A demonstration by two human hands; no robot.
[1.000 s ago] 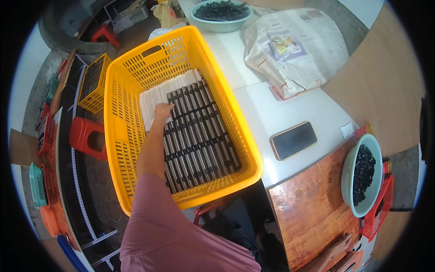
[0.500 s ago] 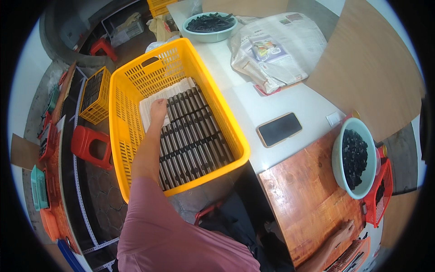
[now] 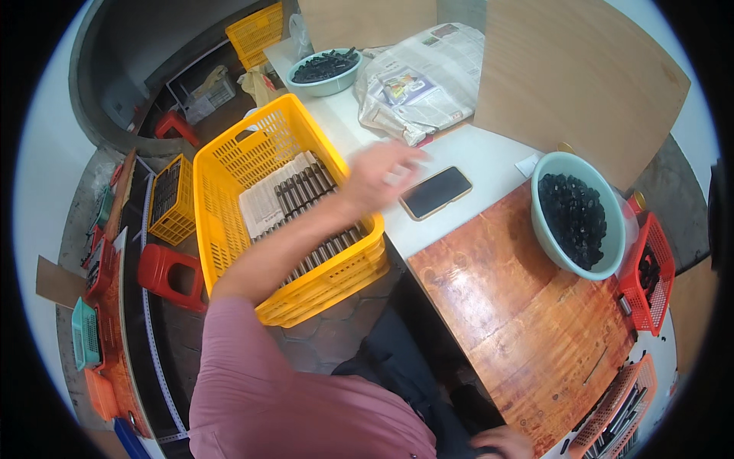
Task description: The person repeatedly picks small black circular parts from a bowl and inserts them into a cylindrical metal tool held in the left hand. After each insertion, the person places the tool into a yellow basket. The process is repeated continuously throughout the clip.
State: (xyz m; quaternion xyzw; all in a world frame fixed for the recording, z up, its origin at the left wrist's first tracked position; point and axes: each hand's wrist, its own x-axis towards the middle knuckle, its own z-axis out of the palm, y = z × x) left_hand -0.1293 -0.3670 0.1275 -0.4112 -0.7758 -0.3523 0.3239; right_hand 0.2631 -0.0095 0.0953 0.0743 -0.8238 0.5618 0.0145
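My left hand is blurred by movement, fingers apart and holding nothing, above the white tabletop just left of a black phone. The forearm crosses a big yellow basket that holds rows of dark metal rods on a newspaper lining. Only a bit of my right hand shows at the lower edge, beside the brown wooden tabletop; its grip is hidden.
A teal bowl of small black pieces sits at the right, with a red basket beside it. Another bowl, crumpled newspaper and a plywood board stand further back. A small yellow crate and red stool are on the floor.
My left hand has left the rods in the yellow basket and swung right, over the basket's rim, to the white tabletop near the phone. The view has shifted right.
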